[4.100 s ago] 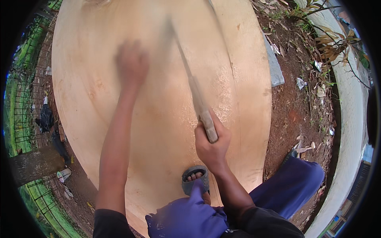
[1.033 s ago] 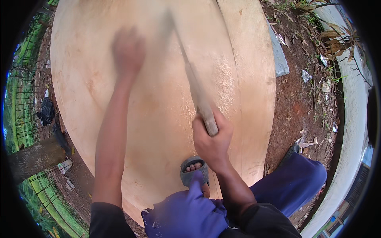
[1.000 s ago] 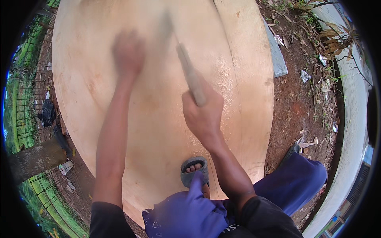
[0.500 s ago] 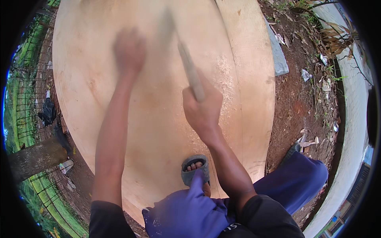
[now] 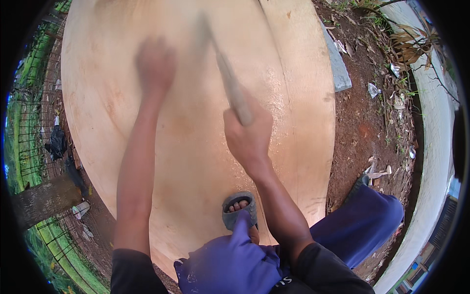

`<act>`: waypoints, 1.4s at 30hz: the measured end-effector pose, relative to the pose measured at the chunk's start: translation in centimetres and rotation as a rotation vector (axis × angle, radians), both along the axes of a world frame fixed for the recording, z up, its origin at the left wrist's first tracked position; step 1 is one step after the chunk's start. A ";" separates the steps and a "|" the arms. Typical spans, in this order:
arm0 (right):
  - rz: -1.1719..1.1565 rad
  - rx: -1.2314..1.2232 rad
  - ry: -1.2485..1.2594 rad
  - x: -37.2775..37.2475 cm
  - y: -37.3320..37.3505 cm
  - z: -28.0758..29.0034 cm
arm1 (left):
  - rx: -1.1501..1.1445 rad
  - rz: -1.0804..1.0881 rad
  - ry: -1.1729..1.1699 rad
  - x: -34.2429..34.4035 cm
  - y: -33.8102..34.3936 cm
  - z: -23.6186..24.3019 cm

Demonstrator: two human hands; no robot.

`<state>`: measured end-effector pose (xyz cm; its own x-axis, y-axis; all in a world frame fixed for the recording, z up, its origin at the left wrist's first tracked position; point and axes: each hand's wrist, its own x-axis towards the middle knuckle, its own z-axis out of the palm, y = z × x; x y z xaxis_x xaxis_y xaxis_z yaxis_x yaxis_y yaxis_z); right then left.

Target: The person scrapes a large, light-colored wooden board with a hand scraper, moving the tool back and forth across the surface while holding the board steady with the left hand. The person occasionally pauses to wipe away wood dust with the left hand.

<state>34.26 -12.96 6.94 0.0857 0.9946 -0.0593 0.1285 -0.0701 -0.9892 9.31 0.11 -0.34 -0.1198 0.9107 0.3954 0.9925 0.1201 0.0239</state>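
A large pale plywood sheet [image 5: 191,171] lies under both hands. My right hand [image 5: 250,130] is wrapped round the straight, pale handle of a tool [image 5: 231,85]. That tool points away over the sheet, and its dark far end is too blurred to tell its kind. To its left, my left hand [image 5: 155,63] is closed in a fist low over or on the board; its fingers are blurred, and whatever they may hold is hidden. Pale wood shavings or dust [image 5: 276,108] are scattered right of the tool. A seam or line runs lengthwise along the sheet's right side.
My sandalled foot [image 5: 239,208] is on the sheet's near part. A grey slab [image 5: 338,63] lies at its right edge, on brown soil with litter beside a white wall [image 5: 433,161]. Left are a wire fence [image 5: 32,132], a tree trunk [image 5: 46,198] and a black plastic bag [image 5: 56,142].
The view has shifted slightly, so the board and ground sit a little further left. Both hands keep nearly the same places, with the tool still gripped in the right and still blurred.
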 end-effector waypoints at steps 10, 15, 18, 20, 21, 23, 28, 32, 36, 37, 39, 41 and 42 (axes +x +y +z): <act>0.017 0.068 -0.017 2.6 -8.9 -1.0 | 0.062 -0.008 0.004 -1.5 -0.9 -1.0; -0.014 0.010 0.006 2.0 -4.2 -0.5 | 0.025 0.018 -0.043 0.6 0.2 0.0; 0.064 -0.055 0.023 -1.7 8.0 1.5 | 0.007 0.034 -0.002 0.2 0.6 0.2; 0.055 -0.059 0.017 -1.5 8.2 1.5 | 0.034 -0.013 -0.027 0.5 0.7 0.0; 0.053 -0.070 0.026 -1.5 6.4 1.4 | 0.049 -0.025 -0.032 0.0 0.4 0.2; 0.038 -0.021 0.000 -0.8 0.7 0.7 | 0.073 -0.017 -0.039 -1.1 -0.3 0.2; 0.017 0.104 -0.044 4.1 -10.2 -0.7 | 0.065 -0.001 -0.022 -0.2 0.1 -0.2; 0.081 -0.065 -0.022 -1.8 5.7 1.1 | 0.049 -0.024 -0.039 0.4 -0.1 0.6; 0.059 -0.029 0.027 -2.6 8.6 1.1 | 0.105 -0.051 -0.066 0.1 0.1 0.3; 0.053 -0.013 0.016 -2.2 5.3 0.3 | 0.088 -0.035 -0.035 -0.5 -0.2 0.2; 0.037 0.065 -0.046 0.9 -4.3 -2.2 | 0.050 -0.006 -0.001 -1.2 -0.7 -0.4; 0.016 0.060 -0.010 3.4 -9.8 -1.9 | 0.091 -0.057 -0.032 -0.9 -0.5 -0.8; 0.011 0.058 0.009 3.8 -10.4 -1.5 | 0.121 -0.084 -0.043 -0.7 -0.3 -0.6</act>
<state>38.06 -23.35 5.45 0.0743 0.9972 -0.0021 0.1197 -0.0111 -0.9927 8.64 -0.16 -0.99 -0.0641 0.8641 0.4992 0.9967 0.0303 0.0755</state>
